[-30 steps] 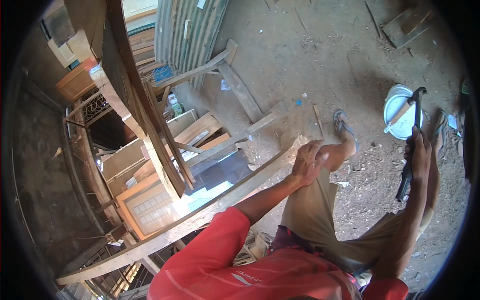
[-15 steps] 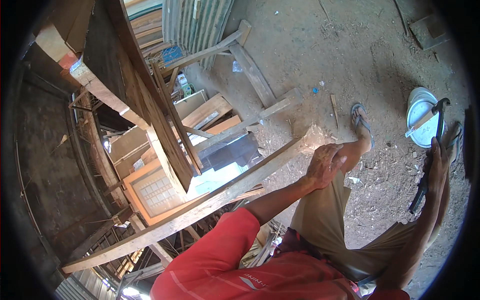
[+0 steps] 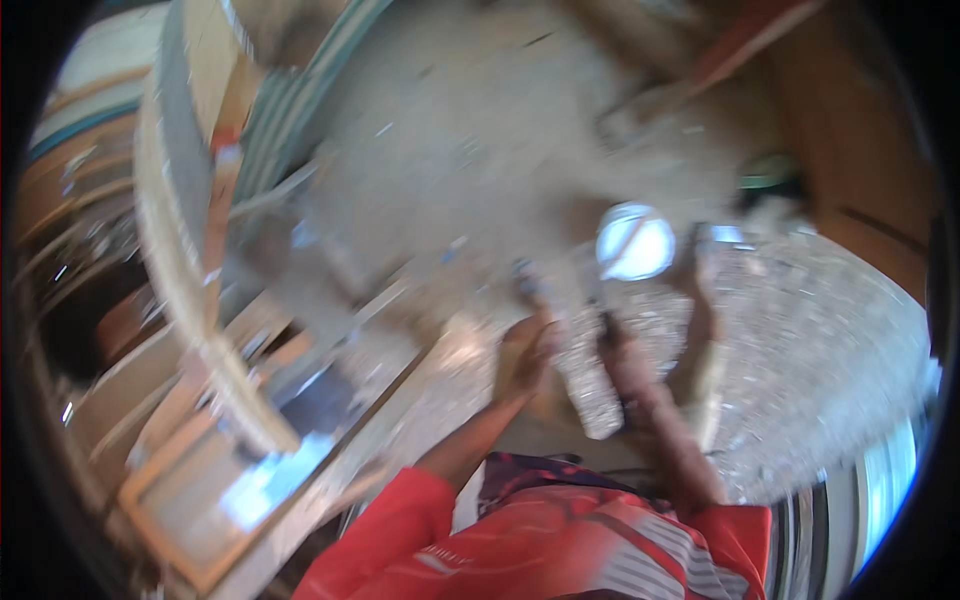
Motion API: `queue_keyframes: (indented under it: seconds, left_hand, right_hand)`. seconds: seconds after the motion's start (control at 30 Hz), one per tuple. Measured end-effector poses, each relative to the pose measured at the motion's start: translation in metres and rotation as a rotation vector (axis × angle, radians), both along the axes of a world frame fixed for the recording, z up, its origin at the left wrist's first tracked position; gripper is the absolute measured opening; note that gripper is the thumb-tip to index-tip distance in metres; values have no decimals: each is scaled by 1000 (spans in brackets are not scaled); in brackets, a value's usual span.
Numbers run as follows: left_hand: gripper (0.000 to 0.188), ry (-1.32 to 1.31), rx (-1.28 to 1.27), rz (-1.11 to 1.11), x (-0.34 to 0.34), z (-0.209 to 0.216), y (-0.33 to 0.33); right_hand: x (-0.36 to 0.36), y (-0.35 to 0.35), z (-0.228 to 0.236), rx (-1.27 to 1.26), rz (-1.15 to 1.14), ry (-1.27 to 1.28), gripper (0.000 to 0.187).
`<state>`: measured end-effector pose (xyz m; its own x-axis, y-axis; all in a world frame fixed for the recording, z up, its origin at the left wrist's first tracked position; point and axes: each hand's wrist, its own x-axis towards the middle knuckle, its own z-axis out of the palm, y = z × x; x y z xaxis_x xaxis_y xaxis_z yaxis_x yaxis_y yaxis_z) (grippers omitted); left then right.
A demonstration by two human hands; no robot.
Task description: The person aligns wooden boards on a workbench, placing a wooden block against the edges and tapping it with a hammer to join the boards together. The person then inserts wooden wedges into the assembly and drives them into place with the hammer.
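Observation:
The picture is smeared by motion. My left hand point(image 3: 524, 350) lies over my left knee, its fingers stretched out and holding nothing I can see. Farther right, my right hand point(image 3: 625, 360) is closed around the dark handle of a hammer point(image 3: 607, 322), above the ground between my legs. The hammer's head is too blurred to make out. Just beyond it stands a round container with a white lid point(image 3: 648, 250), and a thin pale strip lies across the lid. A long wooden beam point(image 3: 350, 470) slants down to the left, beside my left forearm.
Wooden posts point(image 3: 165, 210) rise at the left, near an orange-framed panel point(image 3: 150, 495) and stacked boards. Corrugated sheets point(image 3: 300, 140) stand at the far left. A brown panel point(image 3: 865, 150) edges the right side. Wood chips point(image 3: 780, 330) litter the dirt floor.
My view has swung to the right, bringing the brown panel and more floor into sight. My right hand with the hammer now appears closer to my left hand, which stays at the knee.

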<state>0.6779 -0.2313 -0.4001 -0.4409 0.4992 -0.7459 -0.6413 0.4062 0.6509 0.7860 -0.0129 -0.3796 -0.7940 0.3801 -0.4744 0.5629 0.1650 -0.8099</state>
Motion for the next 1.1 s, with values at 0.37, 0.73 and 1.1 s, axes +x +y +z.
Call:
queue_keyframes:
  seconds: [0.37, 0.73, 1.1]
  left_hand:
    - [43, -291, 207, 478, -12, 212, 170]
    - [25, 380, 161, 252, -23, 311, 339]
    - [26, 352, 145, 238, -26, 319, 417]
  right_hand:
    - [-89, 191, 313, 506, 14, 260, 21]
    - [-241, 542, 306, 952, -192, 299, 45]
    - [-227, 588, 312, 560, -137, 248, 39]
